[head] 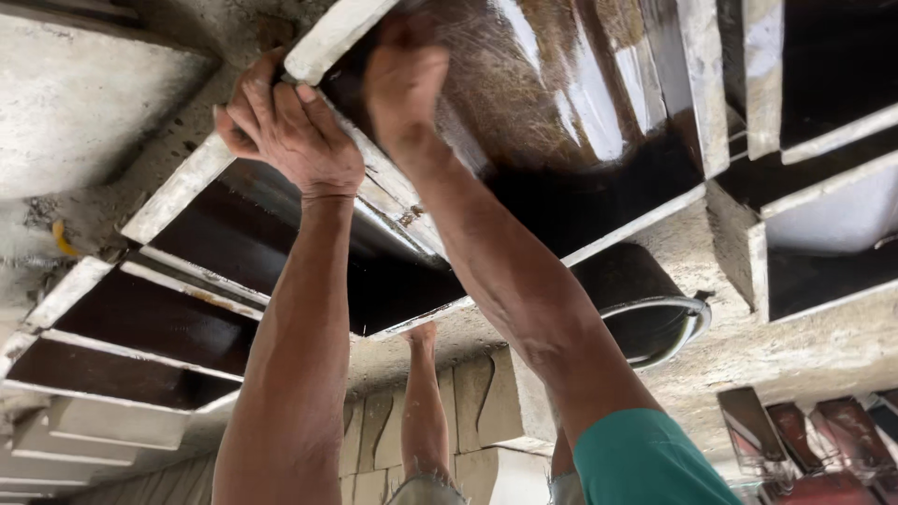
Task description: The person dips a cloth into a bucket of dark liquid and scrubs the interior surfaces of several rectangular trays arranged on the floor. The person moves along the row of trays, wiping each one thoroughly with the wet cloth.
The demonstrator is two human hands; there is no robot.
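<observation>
So the dark glossy formwork panel (552, 103) sits overhead, long axis running up-right. The left hand (290, 131) is curled round its pale lower-left edge, and the right hand (404, 79) lies flat against its underside, just beside the left, gripping nothing.

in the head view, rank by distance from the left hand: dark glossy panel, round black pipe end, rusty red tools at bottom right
1. dark glossy panel: the left hand grips its pale edge.
2. round black pipe end: lower right, beyond the right forearm.
3. rusty red tools: far bottom right corner.
</observation>
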